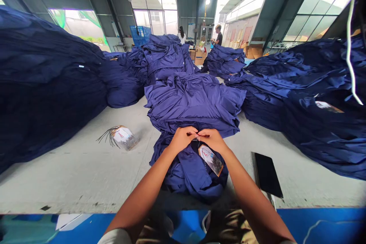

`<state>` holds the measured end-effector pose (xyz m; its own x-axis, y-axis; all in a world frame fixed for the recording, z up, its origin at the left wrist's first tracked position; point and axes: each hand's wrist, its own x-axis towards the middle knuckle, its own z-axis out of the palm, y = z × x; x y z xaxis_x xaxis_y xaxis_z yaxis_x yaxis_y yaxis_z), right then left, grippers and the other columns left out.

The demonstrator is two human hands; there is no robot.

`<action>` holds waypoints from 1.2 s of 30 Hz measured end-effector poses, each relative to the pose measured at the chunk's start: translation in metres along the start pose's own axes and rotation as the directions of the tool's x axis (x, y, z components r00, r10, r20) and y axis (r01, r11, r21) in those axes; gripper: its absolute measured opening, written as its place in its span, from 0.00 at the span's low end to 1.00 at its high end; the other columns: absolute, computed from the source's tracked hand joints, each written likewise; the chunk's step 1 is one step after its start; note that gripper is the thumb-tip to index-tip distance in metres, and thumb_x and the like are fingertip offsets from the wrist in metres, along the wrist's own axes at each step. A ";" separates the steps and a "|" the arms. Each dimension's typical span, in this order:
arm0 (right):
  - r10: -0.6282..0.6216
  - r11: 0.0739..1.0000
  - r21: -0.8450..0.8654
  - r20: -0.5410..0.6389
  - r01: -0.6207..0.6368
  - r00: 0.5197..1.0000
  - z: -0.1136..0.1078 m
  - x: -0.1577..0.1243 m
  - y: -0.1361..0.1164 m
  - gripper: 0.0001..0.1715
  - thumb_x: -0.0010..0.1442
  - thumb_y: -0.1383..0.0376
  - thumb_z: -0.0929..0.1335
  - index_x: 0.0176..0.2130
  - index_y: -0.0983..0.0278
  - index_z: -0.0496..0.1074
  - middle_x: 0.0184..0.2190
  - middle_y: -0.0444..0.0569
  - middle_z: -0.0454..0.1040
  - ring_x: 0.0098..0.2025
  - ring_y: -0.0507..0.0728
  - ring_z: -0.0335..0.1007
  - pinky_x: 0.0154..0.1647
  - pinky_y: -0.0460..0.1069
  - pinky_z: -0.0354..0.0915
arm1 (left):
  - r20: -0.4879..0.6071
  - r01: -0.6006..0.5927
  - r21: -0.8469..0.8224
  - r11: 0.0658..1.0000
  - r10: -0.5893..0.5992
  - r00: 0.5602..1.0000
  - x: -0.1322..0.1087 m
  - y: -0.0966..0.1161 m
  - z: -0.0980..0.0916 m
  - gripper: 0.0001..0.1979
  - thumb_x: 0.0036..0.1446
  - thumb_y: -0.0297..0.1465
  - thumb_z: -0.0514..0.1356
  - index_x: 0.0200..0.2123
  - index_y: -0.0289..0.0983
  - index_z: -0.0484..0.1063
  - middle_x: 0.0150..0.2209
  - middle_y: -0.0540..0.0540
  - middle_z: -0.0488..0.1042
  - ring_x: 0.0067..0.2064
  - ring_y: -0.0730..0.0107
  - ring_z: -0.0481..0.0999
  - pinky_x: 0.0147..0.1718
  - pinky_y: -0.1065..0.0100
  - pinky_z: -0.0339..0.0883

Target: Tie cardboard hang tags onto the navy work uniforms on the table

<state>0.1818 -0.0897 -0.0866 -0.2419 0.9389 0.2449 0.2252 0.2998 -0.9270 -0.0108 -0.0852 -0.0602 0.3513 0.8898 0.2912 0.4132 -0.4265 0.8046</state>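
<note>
My left hand (185, 137) and my right hand (211, 139) meet fingertip to fingertip over a navy blue garment (188, 169). Both are closed in a pinch on the thin dark string of a hang tag, which runs down from between the fingers. Below my right hand the printed hang tag (211, 160) lies tilted on the cloth. A small pale bit shows at the fingertips, too small to make out. Just beyond the hands rests a pile of navy garments (197, 97). To the left, a bundle of hang tags (124, 137) with black strings lies on the table.
Large heaps of navy garments stand on the left (48, 84) and right (311, 95) of the pale table (94, 175). A black phone (268, 174) with a cable lies right of my arm. A white cable (351, 45) hangs at far right. Two people are in the background.
</note>
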 end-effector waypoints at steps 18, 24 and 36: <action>0.105 0.992 0.097 -0.290 -0.080 0.951 0.022 -0.004 0.041 0.21 0.54 0.47 0.69 0.28 0.61 0.75 0.19 0.45 0.74 0.23 0.57 0.72 0.29 0.50 0.66 | 0.194 -0.057 0.323 0.945 -0.007 0.981 0.027 -0.016 -0.014 0.10 0.51 0.19 0.63 0.31 0.39 0.82 0.38 0.44 0.79 0.42 0.63 0.77 0.49 0.65 0.68; 0.081 0.997 0.027 -0.327 -0.076 0.941 0.027 -0.006 0.043 0.23 0.58 0.44 0.66 0.27 0.60 0.73 0.21 0.45 0.74 0.25 0.56 0.70 0.30 0.49 0.65 | 0.182 0.075 0.155 0.985 -0.103 0.978 0.041 -0.042 -0.023 0.09 0.54 0.36 0.67 0.29 0.36 0.83 0.31 0.46 0.80 0.32 0.68 0.75 0.33 0.69 0.68; 0.040 0.992 -0.103 -0.302 -0.074 0.952 0.032 -0.011 0.041 0.16 0.57 0.51 0.66 0.25 0.59 0.69 0.19 0.41 0.68 0.23 0.55 0.64 0.29 0.48 0.59 | -0.112 0.146 0.185 0.972 -0.127 0.986 0.032 -0.051 0.005 0.05 0.57 0.31 0.65 0.34 0.38 0.82 0.38 0.47 0.80 0.34 0.70 0.75 0.37 0.69 0.65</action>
<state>0.1633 -0.0928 -0.1360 0.0639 0.9572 0.2824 0.3385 0.2455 -0.9084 -0.0169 -0.0362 -0.0942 0.1994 0.9493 0.2429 0.6086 -0.3143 0.7286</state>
